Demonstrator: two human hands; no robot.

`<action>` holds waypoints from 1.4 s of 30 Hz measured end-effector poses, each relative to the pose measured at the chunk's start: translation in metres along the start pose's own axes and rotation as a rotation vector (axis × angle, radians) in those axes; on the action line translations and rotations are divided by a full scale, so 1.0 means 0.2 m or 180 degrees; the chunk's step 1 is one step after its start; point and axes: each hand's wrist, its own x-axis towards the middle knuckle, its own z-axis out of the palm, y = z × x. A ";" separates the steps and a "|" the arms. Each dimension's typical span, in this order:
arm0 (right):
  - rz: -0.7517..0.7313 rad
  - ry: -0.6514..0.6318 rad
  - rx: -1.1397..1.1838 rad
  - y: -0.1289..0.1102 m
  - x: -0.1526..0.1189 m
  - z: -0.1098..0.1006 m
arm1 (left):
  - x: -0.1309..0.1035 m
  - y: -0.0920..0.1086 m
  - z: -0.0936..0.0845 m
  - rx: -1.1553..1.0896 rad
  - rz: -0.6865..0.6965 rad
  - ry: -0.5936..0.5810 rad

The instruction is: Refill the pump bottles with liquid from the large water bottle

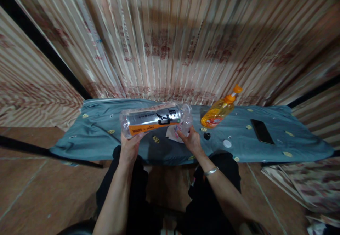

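A large clear plastic bottle [154, 118] with a silver and orange label lies tilted almost level, its neck pointing right. My left hand [130, 148] is closed around its base end. My right hand [193, 141] grips a smaller clear plastic bottle [186, 121], and the large bottle's mouth meets its top. Whether liquid passes between them cannot be made out. Behind my right fingers, a white paper-like piece [172, 134] rests on the cloth, partly hidden. Right of that hand lie a small black cap [207, 136] and a round white cap [227, 143].
A pump bottle of orange-yellow liquid [215, 115] stands right of the hands, with a dark phone [262, 131] farther right. Teal patterned cloth [87, 136] covers the narrow surface. Pleated curtain [164, 44] hangs behind, between black poles [47, 40]. My knees are under the front edge.
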 end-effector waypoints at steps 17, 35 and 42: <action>0.0078 0.0062 0.0009 -0.01 0.00 0.00 | -0.04 -0.01 0.04 -0.0268 0.0061 0.0212; 0.0087 -0.0094 -0.0145 -0.02 0.00 -0.02 | -0.03 -0.02 -0.01 -0.0243 -0.0065 0.0156; 0.0057 -0.0087 -0.0146 -0.03 0.00 -0.03 | -0.02 -0.03 -0.03 -0.0145 -0.0100 0.0078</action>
